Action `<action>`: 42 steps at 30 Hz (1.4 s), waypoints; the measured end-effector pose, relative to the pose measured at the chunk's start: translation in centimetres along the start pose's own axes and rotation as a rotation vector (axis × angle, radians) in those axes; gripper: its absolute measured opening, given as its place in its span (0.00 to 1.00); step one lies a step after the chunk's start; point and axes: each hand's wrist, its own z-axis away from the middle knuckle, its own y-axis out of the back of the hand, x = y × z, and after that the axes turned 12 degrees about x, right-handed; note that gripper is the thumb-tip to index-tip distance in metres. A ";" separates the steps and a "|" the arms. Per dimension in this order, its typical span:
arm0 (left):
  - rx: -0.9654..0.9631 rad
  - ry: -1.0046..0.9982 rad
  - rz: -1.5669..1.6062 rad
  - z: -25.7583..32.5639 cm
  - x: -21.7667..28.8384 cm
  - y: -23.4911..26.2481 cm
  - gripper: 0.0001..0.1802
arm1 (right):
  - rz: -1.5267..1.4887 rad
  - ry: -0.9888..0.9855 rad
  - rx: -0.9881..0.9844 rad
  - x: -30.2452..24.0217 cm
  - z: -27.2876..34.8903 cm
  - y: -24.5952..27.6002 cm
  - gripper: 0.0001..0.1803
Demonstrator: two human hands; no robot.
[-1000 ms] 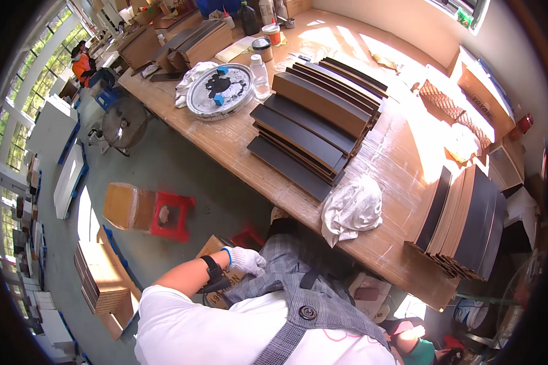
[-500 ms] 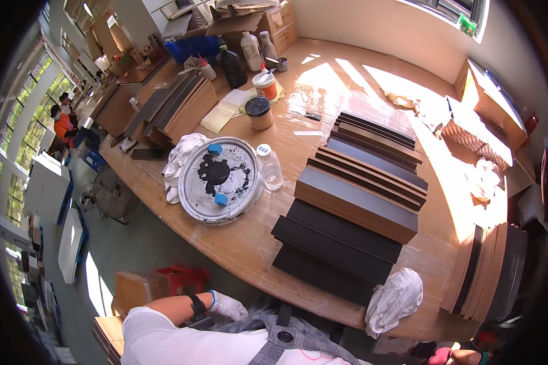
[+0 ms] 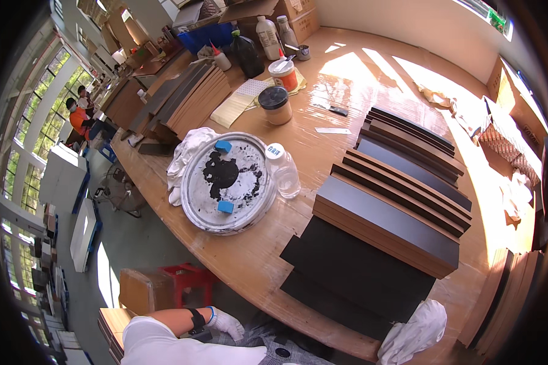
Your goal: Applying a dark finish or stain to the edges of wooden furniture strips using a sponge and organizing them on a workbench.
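Observation:
My left hand (image 3: 226, 324), in a white knit glove with a blue cuff, rests near my waist in front of the grey apron (image 3: 265, 342). Its fingers lie loosely, and nothing shows in them. My right hand is out of view. On the table before me stands a round whitish lid (image 3: 254, 207) smeared with black paint, carrying two blue sponge blocks (image 3: 223, 146). A clear plastic bottle (image 3: 284, 173) with a white cap is beside it. Rows of black-faced boards (image 3: 383, 213) with brown edges lie to the right. A crumpled white cloth (image 3: 413, 331) hangs at the near table edge.
Behind the lid are a dark-lidded jar (image 3: 275, 105), an orange-and-white tub (image 3: 282, 74), and bottles (image 3: 248, 56). More boards (image 3: 192, 100) stand at the left and right sides. A red stool (image 3: 187, 283) and a carton (image 3: 145, 290) are below the edge. Two people sit far left.
My view has shifted, so the table and its things appear lower and farther right. My left hand has barely moved. An arm at the lower right has gone out of view.

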 end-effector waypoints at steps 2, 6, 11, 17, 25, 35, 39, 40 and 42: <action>0.019 -0.011 -0.019 -0.7 0.0 0.1 0.09 | 0.035 -0.033 -0.019 0.1 0.0 0.8 0.17; 0.306 -0.011 -0.588 -0.2 3.7 1.0 0.21 | 0.096 -0.107 -0.029 0.1 -0.3 0.6 0.18; 0.827 -0.049 -0.931 2.7 6.9 -0.3 0.26 | 0.185 -0.187 -0.031 -0.2 -0.3 -0.9 0.18; 1.157 -0.991 -0.965 3.4 7.3 -1.8 0.16 | 0.294 -0.152 0.230 11.5 -2.3 -4.5 0.26; 1.873 -1.340 -0.661 0.3 14.1 2.9 0.13 | -0.022 0.035 1.061 -11.4 -0.9 6.4 0.10; 1.975 -1.187 -0.708 -4.1 17.5 1.7 0.12 | 0.696 0.083 1.619 -2.4 -6.4 8.4 0.10; 2.067 -1.267 -0.710 -1.6 17.6 5.3 0.14 | 0.940 0.029 1.733 -5.9 -11.2 9.9 0.11; 2.122 -1.254 -0.712 -1.8 16.7 6.1 0.15 | 0.915 0.020 1.677 -7.4 -11.6 9.5 0.11; 2.085 -1.233 -0.713 -1.5 16.4 5.7 0.14 | 0.939 -0.002 1.689 -7.5 -11.4 9.0 0.10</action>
